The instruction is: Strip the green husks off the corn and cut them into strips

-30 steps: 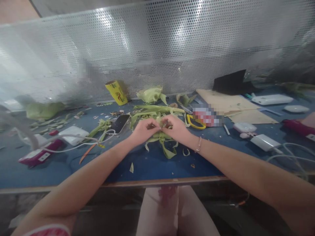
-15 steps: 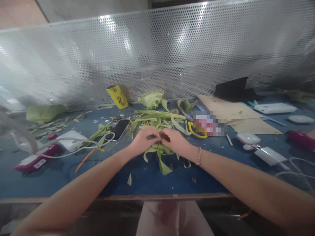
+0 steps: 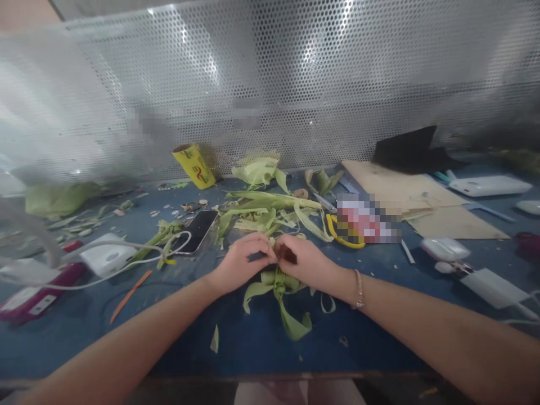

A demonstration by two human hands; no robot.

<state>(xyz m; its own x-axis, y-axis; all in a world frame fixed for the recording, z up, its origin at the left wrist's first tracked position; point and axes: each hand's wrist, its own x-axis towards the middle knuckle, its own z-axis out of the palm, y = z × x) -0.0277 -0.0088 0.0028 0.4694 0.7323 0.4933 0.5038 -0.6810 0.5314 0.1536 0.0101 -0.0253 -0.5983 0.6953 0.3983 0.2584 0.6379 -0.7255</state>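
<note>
My left hand [image 3: 244,263] and my right hand [image 3: 310,261] meet low over the blue table, fingertips pinched together. Between and below them is a knotted bundle of pale green, husk-like leaves [image 3: 291,323]. Its strips splay toward me, and its upper part is hidden by my fingers. Both hands are closed at the top of this bundle; the exact bit under the fingertips is too small to make out. Just beyond my hands lies a loose heap of similar long green leaves [image 3: 270,199].
Left of my hands lie a phone [image 3: 199,232], a white cable [image 3: 139,247], a white box-shaped device [image 3: 107,256] and an orange strip [image 3: 130,296]. A yellow cardboard tube [image 3: 194,166] leans near the perforated metal screen [image 3: 295,79]. Yellow-handled scissors [image 3: 348,241] lie right, near brown card [image 3: 459,222].
The view has tilted down and come closer, so the table's things sit lower or further out. My hands stay pinched together at the leaf bundle.
</note>
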